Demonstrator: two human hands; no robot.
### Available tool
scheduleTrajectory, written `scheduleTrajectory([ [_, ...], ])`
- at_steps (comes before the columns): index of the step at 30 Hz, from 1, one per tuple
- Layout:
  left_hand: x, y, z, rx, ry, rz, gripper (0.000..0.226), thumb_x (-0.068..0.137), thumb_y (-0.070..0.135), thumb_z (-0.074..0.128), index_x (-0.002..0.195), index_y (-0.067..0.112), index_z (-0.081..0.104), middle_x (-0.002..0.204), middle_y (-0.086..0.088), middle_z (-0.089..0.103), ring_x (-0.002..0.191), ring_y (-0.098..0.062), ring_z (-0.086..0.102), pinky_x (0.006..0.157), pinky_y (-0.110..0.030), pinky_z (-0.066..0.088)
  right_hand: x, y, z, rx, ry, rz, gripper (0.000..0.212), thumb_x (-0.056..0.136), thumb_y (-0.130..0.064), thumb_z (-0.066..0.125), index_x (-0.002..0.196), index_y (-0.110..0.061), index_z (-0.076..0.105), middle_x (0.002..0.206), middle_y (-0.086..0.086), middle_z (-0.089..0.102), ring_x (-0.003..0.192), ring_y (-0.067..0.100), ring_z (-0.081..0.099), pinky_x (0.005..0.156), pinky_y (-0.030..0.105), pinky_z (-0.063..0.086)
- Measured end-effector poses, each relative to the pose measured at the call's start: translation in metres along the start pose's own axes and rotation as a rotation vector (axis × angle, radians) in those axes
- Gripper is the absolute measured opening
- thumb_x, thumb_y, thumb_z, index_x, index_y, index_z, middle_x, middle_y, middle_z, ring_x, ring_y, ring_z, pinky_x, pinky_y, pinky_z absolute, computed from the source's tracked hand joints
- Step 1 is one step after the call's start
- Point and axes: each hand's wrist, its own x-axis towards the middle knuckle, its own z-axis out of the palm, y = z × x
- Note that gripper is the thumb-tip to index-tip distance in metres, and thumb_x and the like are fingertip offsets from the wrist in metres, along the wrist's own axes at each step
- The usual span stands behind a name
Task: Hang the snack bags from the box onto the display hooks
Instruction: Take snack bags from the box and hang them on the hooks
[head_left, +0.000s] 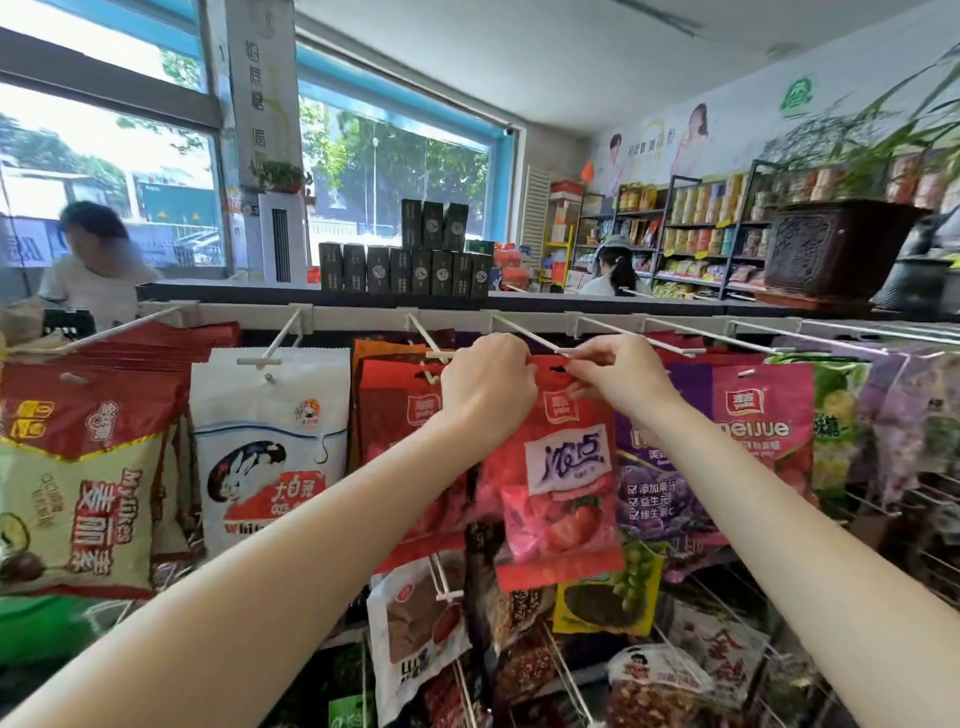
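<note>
Both hands pinch the top edge of a red strawberry snack bag (563, 483), left hand (485, 384) and right hand (618, 376) flanking its hang hole at a white hook's (524, 335) tip. Its white label reads "浓点".

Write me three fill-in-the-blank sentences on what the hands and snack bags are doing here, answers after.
1. Both hands (left, right) hold the top of a ____ strawberry-print snack bag.
2. The bag's hang hole sits at the tip of a white wire ____.
3. The white snack bag hanging to the left shows a ____.

Answers: red; hook; rabbit
</note>
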Motion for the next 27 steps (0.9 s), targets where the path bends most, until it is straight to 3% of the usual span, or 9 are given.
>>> scheduleTrajectory([
  [6,0.011,-0.006,0.024,0.341,-0.082,0.028,0.028,0.093,0.005,0.043,0.120,0.003,0.052,0.122,-0.013,0.049,0.116,-0.029,0.043,0.077,-0.032,0.042,0.023,0.012,0.019,0.064,-0.074,0.057,0.012,0.083,0.005,0.064,0.089,-0.005,0.065,0.073,0.003,0.065,0.049,0.010,0.064,0.054,0.018,0.056],
  [9,0.008,-0.019,0.032,0.466,0.083,0.127,0.038,0.090,0.001,0.027,0.123,0.000,0.047,0.128,-0.018,0.046,0.118,-0.031,0.045,0.094,-0.035,0.043,0.035,0.013,0.023,0.020,-0.064,0.053,0.010,0.082,0.006,0.064,0.087,-0.003,0.065,0.071,0.005,0.063,0.040,0.004,0.061,0.048,0.013,0.053],
  [11,-0.002,-0.027,0.041,0.524,0.187,0.223,0.043,0.085,0.010,0.032,0.118,0.001,0.058,0.126,-0.019,0.056,0.117,-0.031,0.054,0.096,-0.037,0.046,0.042,0.011,0.021,-0.044,-0.107,0.041,0.007,0.085,0.003,0.062,0.089,-0.002,0.065,0.074,0.010,0.065,0.041,0.004,0.061,0.049,0.014,0.054],
  [14,-0.017,-0.035,0.057,0.584,0.010,0.239,0.054,0.056,0.038,0.073,0.099,0.005,0.069,0.117,-0.018,0.064,0.108,-0.030,0.062,0.086,-0.037,0.052,0.053,0.008,0.015,-0.139,-0.263,-0.021,0.027,0.088,0.003,0.057,0.113,-0.008,0.058,0.078,0.011,0.066,0.054,0.012,0.065,0.041,0.016,0.049],
  [16,-0.019,-0.034,0.061,0.567,-0.087,0.183,0.067,0.038,0.045,0.080,0.091,0.007,0.070,0.114,-0.020,0.065,0.102,-0.032,0.064,0.078,-0.036,0.054,0.063,0.007,0.012,-0.176,-0.366,0.004,0.040,0.094,0.000,0.047,0.131,-0.013,0.045,0.084,0.010,0.066,0.061,0.017,0.067,0.034,0.016,0.039],
  [18,-0.018,-0.029,0.057,0.591,-0.119,0.141,0.085,0.037,0.057,0.081,0.103,0.006,0.065,0.124,-0.025,0.056,0.111,-0.036,0.058,0.085,-0.038,0.051,0.075,0.006,0.012,-0.218,-0.400,0.035,0.044,0.096,-0.004,0.039,0.140,-0.013,0.037,0.110,0.019,0.064,0.064,0.023,0.068,0.032,0.016,0.033],
  [20,-0.013,-0.026,0.062,0.543,-0.144,0.176,0.100,0.059,0.060,0.074,0.133,0.004,0.037,0.146,-0.033,0.022,0.135,-0.044,0.027,0.106,-0.046,0.032,0.085,0.005,0.015,-0.298,-0.430,0.027,0.047,0.097,-0.007,0.042,0.143,-0.010,0.031,0.130,0.018,0.054,0.062,0.020,0.065,0.031,0.015,0.031],
  [22,-0.010,-0.024,0.066,0.522,-0.250,0.132,0.098,0.075,0.051,0.067,0.143,0.007,0.010,0.150,-0.031,-0.006,0.140,-0.046,0.000,0.113,-0.050,0.014,0.090,0.003,0.022,-0.411,-0.460,0.002,0.044,0.097,-0.008,0.042,0.140,-0.008,0.035,0.106,0.014,0.061,0.058,0.017,0.060,0.032,0.014,0.031],
  [27,-0.004,-0.032,0.079,0.547,-0.230,0.124,0.101,0.077,0.050,0.065,0.146,0.015,0.000,0.152,-0.027,-0.011,0.140,-0.045,-0.005,0.113,-0.050,0.015,0.095,0.006,0.032,-0.647,-0.409,-0.085,0.028,0.098,-0.012,0.040,0.122,-0.007,0.055,0.079,0.010,0.066,0.048,0.012,0.057,0.050,0.020,0.047],
])
